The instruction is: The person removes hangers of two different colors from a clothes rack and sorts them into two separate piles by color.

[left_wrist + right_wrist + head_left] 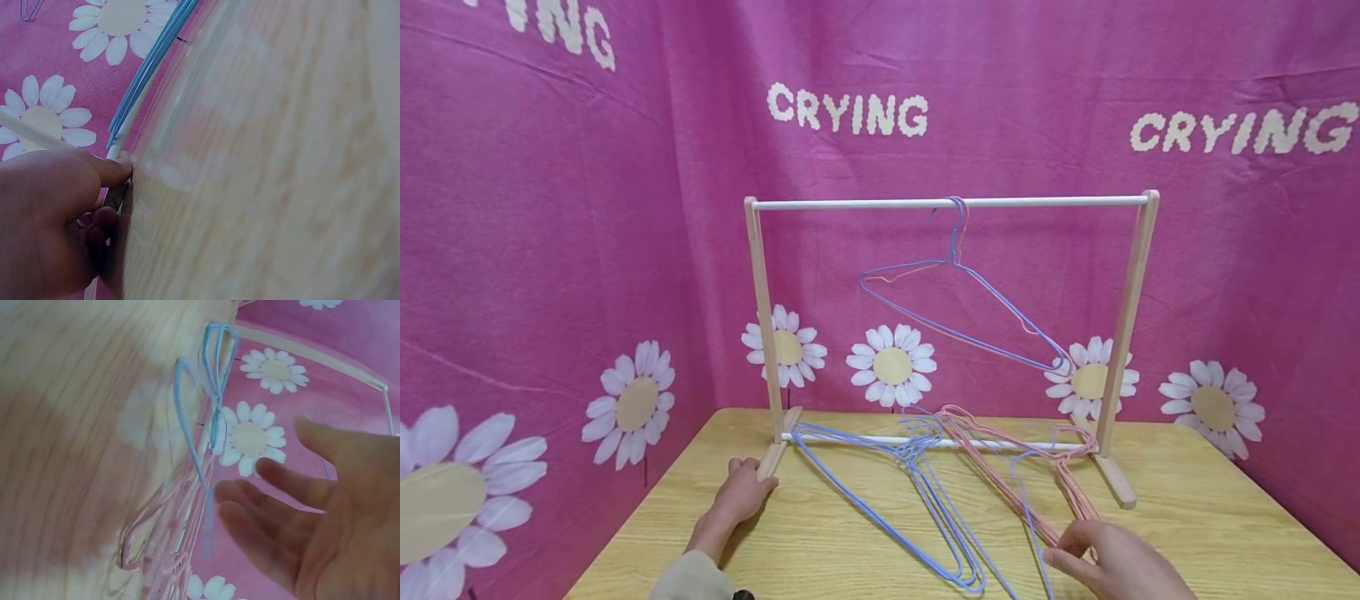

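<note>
My left hand grips the front end of the left foot of a wooden hanger rack; in the left wrist view thumb and fingers curl round it. My right hand is at the near ends of a bundle of pink wire hangers lying on the table. In the right wrist view its fingers are loosely bent, thumb apart, nothing between them. A bluish hanger wire runs close by the fingertips. Several blue hangers lie left of the pink ones, hooks toward the lower bar.
From the rack's white top rail hangs a blue hanger with a pink one behind it. The right foot stands on the wooden table. A magenta cloth with daisies encloses the back and sides.
</note>
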`<act>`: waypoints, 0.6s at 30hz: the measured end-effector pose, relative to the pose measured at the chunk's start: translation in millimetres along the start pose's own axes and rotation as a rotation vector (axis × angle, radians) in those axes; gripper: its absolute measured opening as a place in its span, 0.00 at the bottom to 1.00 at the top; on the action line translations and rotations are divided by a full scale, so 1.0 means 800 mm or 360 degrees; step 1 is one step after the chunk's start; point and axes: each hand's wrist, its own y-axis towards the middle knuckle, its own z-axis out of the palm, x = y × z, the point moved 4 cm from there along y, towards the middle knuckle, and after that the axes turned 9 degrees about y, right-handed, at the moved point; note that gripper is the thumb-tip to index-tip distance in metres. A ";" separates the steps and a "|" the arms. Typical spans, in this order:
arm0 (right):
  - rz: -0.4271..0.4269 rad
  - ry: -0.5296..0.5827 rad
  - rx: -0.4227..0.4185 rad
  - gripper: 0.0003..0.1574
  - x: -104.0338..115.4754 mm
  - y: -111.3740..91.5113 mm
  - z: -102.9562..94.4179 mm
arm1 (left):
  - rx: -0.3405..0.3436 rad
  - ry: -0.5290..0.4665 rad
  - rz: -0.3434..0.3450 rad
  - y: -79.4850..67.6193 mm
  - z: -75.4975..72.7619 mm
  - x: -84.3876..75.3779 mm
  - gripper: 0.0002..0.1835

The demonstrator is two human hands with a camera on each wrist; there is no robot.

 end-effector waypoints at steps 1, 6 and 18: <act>-0.0024 0.0027 0.0055 0.19 -0.002 0.002 0.003 | 0.0001 0.0005 -0.0002 0.000 0.000 0.000 0.26; -0.0049 0.0130 0.0207 0.34 -0.011 0.007 0.027 | 0.0004 0.0014 -0.0011 -0.002 -0.002 -0.003 0.27; 0.0150 -0.0080 0.0130 0.48 0.011 0.021 0.070 | 0.0022 0.0008 -0.0019 -0.001 -0.001 -0.003 0.27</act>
